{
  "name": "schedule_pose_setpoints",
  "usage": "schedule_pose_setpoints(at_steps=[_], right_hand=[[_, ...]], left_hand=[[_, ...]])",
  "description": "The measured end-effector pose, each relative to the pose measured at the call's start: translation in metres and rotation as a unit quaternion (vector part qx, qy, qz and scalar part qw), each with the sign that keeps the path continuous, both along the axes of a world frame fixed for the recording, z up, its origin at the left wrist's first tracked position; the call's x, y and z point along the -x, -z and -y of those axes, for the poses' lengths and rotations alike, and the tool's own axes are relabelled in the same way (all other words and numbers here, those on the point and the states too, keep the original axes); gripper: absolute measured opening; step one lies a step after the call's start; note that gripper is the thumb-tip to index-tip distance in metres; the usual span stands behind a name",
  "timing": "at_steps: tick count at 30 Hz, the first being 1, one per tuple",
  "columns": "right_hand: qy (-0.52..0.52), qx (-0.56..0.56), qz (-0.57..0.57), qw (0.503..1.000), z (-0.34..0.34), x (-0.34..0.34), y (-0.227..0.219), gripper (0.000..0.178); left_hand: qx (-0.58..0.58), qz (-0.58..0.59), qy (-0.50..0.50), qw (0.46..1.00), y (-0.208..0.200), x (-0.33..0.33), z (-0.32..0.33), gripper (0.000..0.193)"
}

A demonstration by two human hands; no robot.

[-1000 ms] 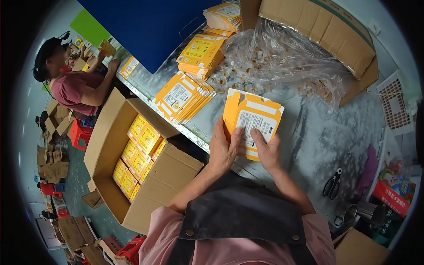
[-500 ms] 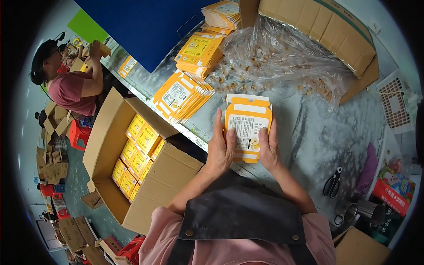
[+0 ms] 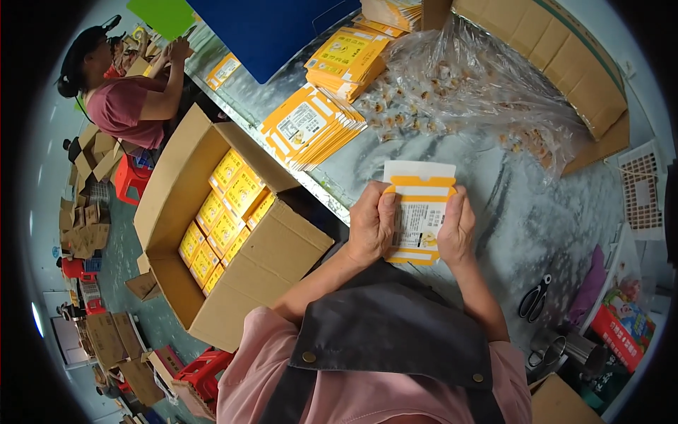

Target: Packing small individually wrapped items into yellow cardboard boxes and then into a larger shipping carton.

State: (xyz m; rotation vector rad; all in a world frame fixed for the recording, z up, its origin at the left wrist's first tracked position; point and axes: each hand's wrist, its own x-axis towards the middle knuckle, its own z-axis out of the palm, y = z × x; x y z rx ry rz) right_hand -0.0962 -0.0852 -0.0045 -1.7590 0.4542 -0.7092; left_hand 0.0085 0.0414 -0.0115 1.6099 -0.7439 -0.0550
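Observation:
Between my two hands, in front of my apron, is a yellow-and-white folding carton [image 3: 418, 219] with a white flap sticking up at its far end. My left hand [image 3: 372, 222] grips its left edge, fingers curled and thumb on top. My right hand [image 3: 457, 226] closes on the right edge in the same way. Farther left on the table lies a fanned stack of flat yellow cartons [image 3: 311, 126], with another carton stack [image 3: 346, 60] behind it. Clear plastic bags of small brownish pieces [image 3: 473, 92] are heaped beyond the carton in my hands.
An open cardboard box [image 3: 261, 272] packed with yellow cartons [image 3: 229, 219] stands at my left. Black-handled scissors [image 3: 534, 299] and metal cups [image 3: 583, 346] lie at the right. A big cardboard box [image 3: 551, 63] is tipped behind the bags. A co-worker [image 3: 127, 99] works at the far left.
My fingers have curled in along the carton's sides, where my thumbs lay flat on its face. The carton looks narrower and its far white flap stands out more. The view has shifted slightly.

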Motion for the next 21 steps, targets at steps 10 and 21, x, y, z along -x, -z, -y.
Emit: schedule_pose_setpoints(at_steps=[10,21], right_hand=[[0.054,0.044,0.11,0.992,-0.009,-0.005,0.0,0.021],[0.022,0.135,0.011,0.99,0.015,-0.01,0.01,0.015]], left_hand=[[0.041,-0.064,-0.001,0.997,-0.005,-0.004,0.005,0.017],[-0.069,0.06,0.088,0.992,0.005,-0.014,0.009,0.014]])
